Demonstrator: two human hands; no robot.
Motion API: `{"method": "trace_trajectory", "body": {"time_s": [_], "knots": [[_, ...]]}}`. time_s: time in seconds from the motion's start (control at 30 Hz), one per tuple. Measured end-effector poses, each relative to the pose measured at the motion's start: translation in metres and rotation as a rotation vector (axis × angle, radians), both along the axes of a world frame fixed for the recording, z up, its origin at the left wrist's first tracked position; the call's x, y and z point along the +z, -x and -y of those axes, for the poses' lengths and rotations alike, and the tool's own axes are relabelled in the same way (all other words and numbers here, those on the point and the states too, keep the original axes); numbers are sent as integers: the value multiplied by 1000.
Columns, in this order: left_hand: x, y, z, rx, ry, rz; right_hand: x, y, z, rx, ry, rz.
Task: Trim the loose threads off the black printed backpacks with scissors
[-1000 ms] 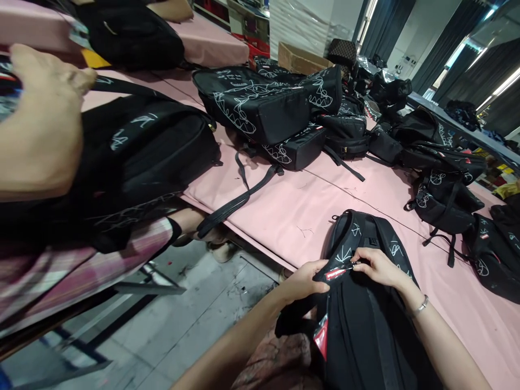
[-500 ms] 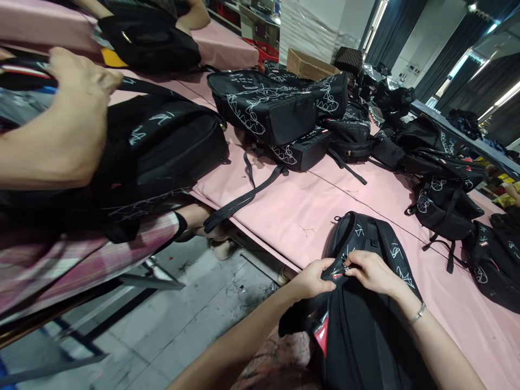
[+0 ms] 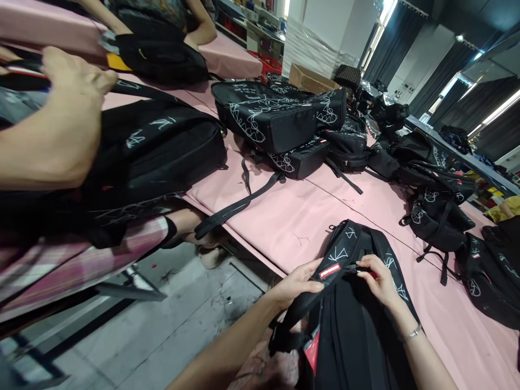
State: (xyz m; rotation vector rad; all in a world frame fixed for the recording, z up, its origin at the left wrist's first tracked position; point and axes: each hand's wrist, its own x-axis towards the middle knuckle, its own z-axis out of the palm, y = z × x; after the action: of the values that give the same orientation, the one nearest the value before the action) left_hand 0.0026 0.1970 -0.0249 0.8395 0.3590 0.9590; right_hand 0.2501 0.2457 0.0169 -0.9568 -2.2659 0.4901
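A black backpack (image 3: 345, 330) with white scribbled line drawings lies back-side up in front of me, its lower part toward my body. My left hand (image 3: 298, 284) is closed on the edge of its shoulder strap (image 3: 336, 254), beside a small red label (image 3: 329, 271) with white lettering. Just right of that label, my right hand (image 3: 377, 279) pinches a small dark, glinting piece (image 3: 350, 268) between thumb and fingers. Its kind is unclear. Some red shows by those fingers. A red tag in clear plastic (image 3: 312, 349) hangs at the pack's left side.
Pink cloth (image 3: 284, 233) covers the long table. Stacked black backpacks (image 3: 280, 119) stand across it, with more backpacks (image 3: 436, 211) along the right. At left, a co-worker's hand (image 3: 75, 89) holds another backpack's strap. An open cardboard box (image 3: 312, 78) stands behind.
My right hand has moved off the label to the right with the small dark piece. The label, glossy and partly covered before, now shows plainly. My left hand still holds the strap.
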Motion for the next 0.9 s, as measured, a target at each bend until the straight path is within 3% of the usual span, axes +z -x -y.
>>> {"method": "trace_trajectory", "body": {"time_s": [0.37, 0.63, 0.9], "knots": [[5, -1, 0, 0, -20, -9, 0, 4, -11, 105, -152, 133], [5, -1, -2, -7, -28, -62, -2, 6, -18, 179, -53, 92], [9, 0, -2, -10, -31, -64, 11, 10, -19, 229, -29, 135]]}}
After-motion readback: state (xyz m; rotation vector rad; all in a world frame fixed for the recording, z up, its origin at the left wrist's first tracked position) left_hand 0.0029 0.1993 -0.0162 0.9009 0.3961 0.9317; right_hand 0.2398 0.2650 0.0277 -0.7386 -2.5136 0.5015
